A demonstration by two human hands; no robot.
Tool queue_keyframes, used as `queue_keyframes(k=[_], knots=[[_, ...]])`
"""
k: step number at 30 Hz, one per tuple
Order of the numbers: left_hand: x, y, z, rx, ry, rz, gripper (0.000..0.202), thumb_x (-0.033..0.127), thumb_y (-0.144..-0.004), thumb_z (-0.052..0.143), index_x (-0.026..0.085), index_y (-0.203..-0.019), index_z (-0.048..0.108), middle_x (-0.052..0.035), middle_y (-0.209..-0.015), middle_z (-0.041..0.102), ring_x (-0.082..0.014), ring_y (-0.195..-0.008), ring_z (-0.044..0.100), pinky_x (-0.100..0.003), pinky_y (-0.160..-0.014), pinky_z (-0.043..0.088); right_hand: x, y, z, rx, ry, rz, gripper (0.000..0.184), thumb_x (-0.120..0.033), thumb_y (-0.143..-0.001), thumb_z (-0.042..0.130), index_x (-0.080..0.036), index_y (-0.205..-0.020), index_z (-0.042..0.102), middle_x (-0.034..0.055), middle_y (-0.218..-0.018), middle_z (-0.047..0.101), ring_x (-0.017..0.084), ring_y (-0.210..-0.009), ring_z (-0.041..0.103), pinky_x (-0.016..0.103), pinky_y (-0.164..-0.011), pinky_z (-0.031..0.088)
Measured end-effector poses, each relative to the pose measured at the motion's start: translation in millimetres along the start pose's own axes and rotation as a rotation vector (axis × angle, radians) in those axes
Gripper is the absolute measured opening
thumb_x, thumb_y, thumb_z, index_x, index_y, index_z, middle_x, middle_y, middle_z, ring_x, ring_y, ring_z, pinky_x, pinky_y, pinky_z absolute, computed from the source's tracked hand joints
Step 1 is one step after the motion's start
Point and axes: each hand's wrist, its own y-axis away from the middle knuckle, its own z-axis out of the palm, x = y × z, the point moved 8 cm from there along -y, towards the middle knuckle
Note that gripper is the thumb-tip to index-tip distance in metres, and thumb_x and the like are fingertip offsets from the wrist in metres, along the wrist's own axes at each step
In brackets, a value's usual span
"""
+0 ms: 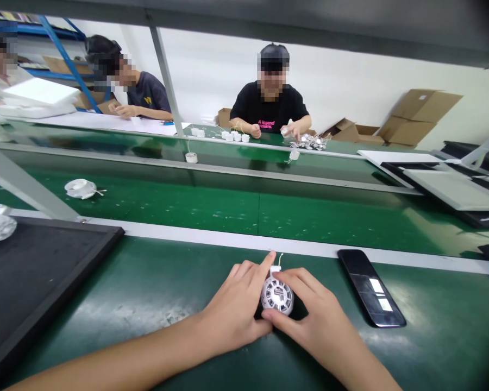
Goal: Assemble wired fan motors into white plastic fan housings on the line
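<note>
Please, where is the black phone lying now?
In the head view, the black smartphone lies on the green work surface, right of the person's right hand.

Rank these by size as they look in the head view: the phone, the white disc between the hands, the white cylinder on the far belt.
Largest to smallest:
1. Phone
2. White disc
3. White cylinder

The cylinder lies much farther from the camera, so its true size is unsure.

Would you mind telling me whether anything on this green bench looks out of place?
A black smartphone lies askew on the green bench beside the right hand, odd because it is no work part.
</note>
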Motion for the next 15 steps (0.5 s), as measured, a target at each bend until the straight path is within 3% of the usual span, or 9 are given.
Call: queue_keyframes(k=[4, 9, 11, 13, 15], knots=[[1.6, -0.9, 3.2, 0.015, -0.020, -0.025, 0.108, 0.017, -0.075, 0.065, 0.019, -0.166, 0.006, -0.0143, -0.142, 0.054, -0.0335, -0.119, 0.047, -0.052, -0.105, 0.041, 2.9, -0.5, 2.5, -0.030, 0.057, 0.039, 0.042, -0.030, -0.089, 0.079, -0.026, -0.129, 0.065, 0.0056, -0.120, 0.068, 0.026, -0.109, 0.066, 0.044, -0.095, 0.057], [6.1, 1.1, 1.5, 0.028, -0.004, -0.039, 0.110, 0.017, -0.070, 0.065, 0.016, -0.166, 0.011, -0.0158, -0.142, 0.056, -0.0355, -0.121, 0.047, -0.055, -0.107, 0.039, 1.9, -1.0, 6.8, -0.034, 0.247, 0.006, 0.046, -0.040, -0.087, 0.082, -0.025, -0.128, 0.066, 0.0075, -0.111, 0.072, 0.034, -0.107, 0.065, 0.053, -0.087, 0.056], [7.0, 2.6, -5.1, 0.060, 0.068, -0.025, 0.106, 0.020, -0.067, 0.069, 0.018, -0.163, 0.023, -0.0154, -0.140, 0.057, -0.0366, -0.122, 0.049, -0.057, -0.109, 0.037, 5.4, -0.6, 8.2, -0.026, 0.240, 0.013, 0.044, -0.039, -0.088, 0.081, -0.025, -0.127, 0.066, 0.0086, -0.112, 0.072, 0.034, -0.104, 0.066, 0.053, -0.086, 0.058], [1.2, 1.7, -11.2, 0.086, 0.216, -0.049, 0.076, 0.027, -0.076, 0.070, 0.021, -0.148, 0.048, -0.0124, -0.131, 0.064, -0.0339, -0.117, 0.055, -0.054, -0.108, 0.040, 10.1, -0.7, 10.5, -0.033, 0.189, -0.002, 0.044, -0.037, -0.087, 0.081, -0.026, -0.127, 0.066, 0.0084, -0.115, 0.072, 0.033, -0.103, 0.069, 0.050, -0.087, 0.060], [-10.7, -2.8, -12.9, 0.089, 0.439, -0.117, 0.038, 0.039, -0.091, 0.064, 0.021, -0.124, 0.063, -0.0101, -0.116, 0.070, -0.0285, -0.104, 0.063, -0.045, -0.097, 0.048, 14.9, -1.0, 13.6, -0.052, 0.116, -0.045, 0.047, -0.041, -0.086, 0.082, -0.029, -0.129, 0.066, 0.0069, -0.118, 0.073, 0.030, -0.100, 0.073, 0.042, -0.085, 0.062]])
